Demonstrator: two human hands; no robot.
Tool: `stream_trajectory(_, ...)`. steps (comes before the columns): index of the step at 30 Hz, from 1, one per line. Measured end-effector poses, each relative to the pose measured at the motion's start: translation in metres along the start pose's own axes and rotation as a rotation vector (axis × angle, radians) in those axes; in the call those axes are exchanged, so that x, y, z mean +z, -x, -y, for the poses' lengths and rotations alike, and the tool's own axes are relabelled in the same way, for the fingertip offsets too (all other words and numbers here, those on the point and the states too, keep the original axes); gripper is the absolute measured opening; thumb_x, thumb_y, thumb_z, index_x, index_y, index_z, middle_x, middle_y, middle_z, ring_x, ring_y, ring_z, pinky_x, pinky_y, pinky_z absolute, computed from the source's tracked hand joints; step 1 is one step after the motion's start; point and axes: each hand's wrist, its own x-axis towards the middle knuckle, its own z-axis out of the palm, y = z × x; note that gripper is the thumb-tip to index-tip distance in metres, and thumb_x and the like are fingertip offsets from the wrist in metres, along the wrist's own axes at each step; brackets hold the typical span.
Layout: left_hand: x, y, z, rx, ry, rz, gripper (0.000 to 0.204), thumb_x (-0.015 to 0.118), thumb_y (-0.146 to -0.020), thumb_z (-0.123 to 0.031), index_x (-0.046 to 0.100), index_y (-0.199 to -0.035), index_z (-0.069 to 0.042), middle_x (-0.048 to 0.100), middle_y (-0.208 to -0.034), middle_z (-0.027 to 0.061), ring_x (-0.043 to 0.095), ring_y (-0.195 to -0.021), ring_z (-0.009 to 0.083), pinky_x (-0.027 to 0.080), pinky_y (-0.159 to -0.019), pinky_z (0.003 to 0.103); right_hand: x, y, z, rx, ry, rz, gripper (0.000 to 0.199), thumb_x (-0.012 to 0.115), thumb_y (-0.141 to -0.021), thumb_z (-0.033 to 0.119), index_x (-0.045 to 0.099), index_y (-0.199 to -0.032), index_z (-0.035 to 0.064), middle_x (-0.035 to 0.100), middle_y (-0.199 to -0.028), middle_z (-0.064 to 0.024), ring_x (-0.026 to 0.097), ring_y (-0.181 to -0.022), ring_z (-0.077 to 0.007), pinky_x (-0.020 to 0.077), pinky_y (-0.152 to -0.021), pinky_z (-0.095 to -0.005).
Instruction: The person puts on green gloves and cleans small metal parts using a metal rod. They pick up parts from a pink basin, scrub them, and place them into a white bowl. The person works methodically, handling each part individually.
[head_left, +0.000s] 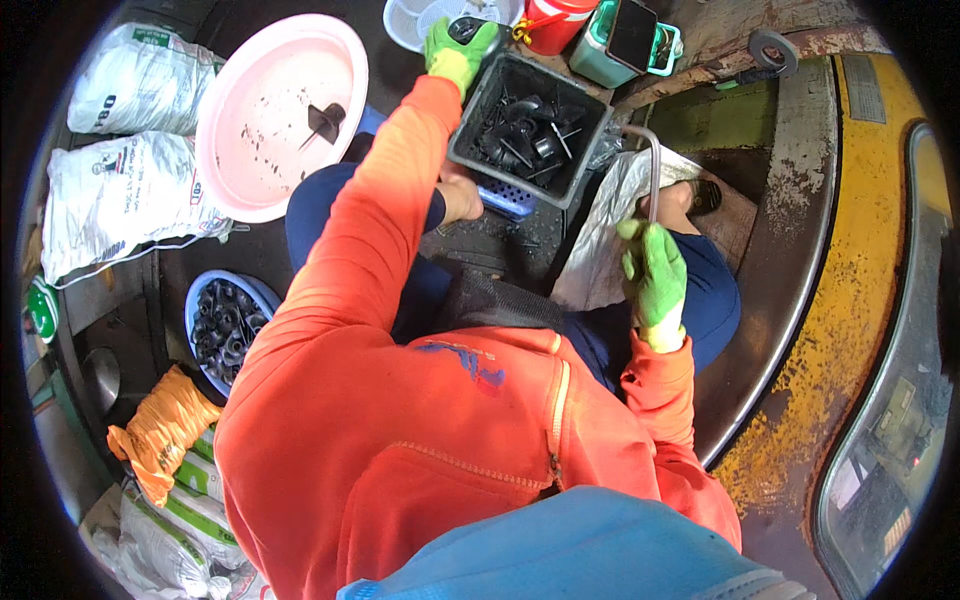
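Note:
My left hand [460, 58], in a green glove, stretches forward to the rim of a white mesh basket [408, 22]. Its fingers are closed around a dark rounded part [466, 29], whose exact kind I cannot make out. In my right hand [655, 275], also gloved in green, is a thin bent metal rod [655, 175], held above my right knee with its hooked end pointing left. Between the hands stands a dark square tub [470, 150] filled with black plastic parts, some with pale pins.
A large pink basin [222, 120] with one dark piece stands left, beside white sacks [120, 205]. Lower left is a blue-rimmed basin [270, 292] of black parts. A red bucket [556, 30] and a pale green container [600, 58] are behind. A yellow metal wall [850, 300] borders the right.

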Motion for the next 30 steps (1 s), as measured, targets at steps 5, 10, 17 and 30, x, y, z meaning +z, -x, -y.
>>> stream_trajectory(5,-0.007,-0.042,0.039,-0.007,-0.930,0.615,0.070,0.055,-0.080,-0.054,0.034,-0.143,-0.028,0.029,-0.149,0.0086,0.015,-0.140,0.0383,0.020,-0.102,0.065,-0.002,-0.007,-0.007,0.097,-0.147,0.015,0.039,0.044,-0.099,0.035,0.062,-0.099,0.0002,0.042,-0.054,0.0041,0.031,-0.040,-0.0048,0.0235,-0.037,-0.0207)
stream_trajectory(10,-0.015,-0.061,0.084,0.355,-0.868,0.516,0.023,0.056,-0.081,-0.024,0.067,-0.100,-0.015,0.067,-0.097,0.0140,0.063,-0.093,0.0351,0.050,-0.080,0.046,0.002,-0.011,0.006,0.104,-0.173,0.040,0.040,0.043,-0.099,0.035,0.062,-0.098,0.0001,0.043,-0.054,0.0029,0.032,-0.039,-0.0063,0.0265,-0.037,-0.0214)
stream_trajectory(17,0.006,-0.070,0.099,0.463,-0.492,0.574,0.026,0.053,-0.086,-0.028,0.066,-0.102,-0.011,0.064,-0.097,0.0199,0.058,-0.091,0.0426,0.046,-0.079,0.051,0.010,-0.015,0.001,0.159,-0.096,0.089,0.039,0.038,-0.100,0.034,0.059,-0.101,0.0009,0.042,-0.054,0.0036,0.032,-0.041,-0.0054,0.0255,-0.038,-0.0200)
stream_trajectory(30,0.052,0.085,0.034,0.446,-0.843,1.016,0.030,0.055,-0.081,-0.027,0.064,-0.104,-0.010,0.064,-0.106,0.0200,0.061,-0.099,0.0355,0.047,-0.087,0.047,0.008,-0.016,-0.007,0.186,-0.340,-0.007,0.028,0.042,-0.099,0.027,0.055,-0.103,0.0030,0.043,-0.058,-0.0005,0.032,-0.039,-0.0090,0.0273,-0.036,-0.0230)
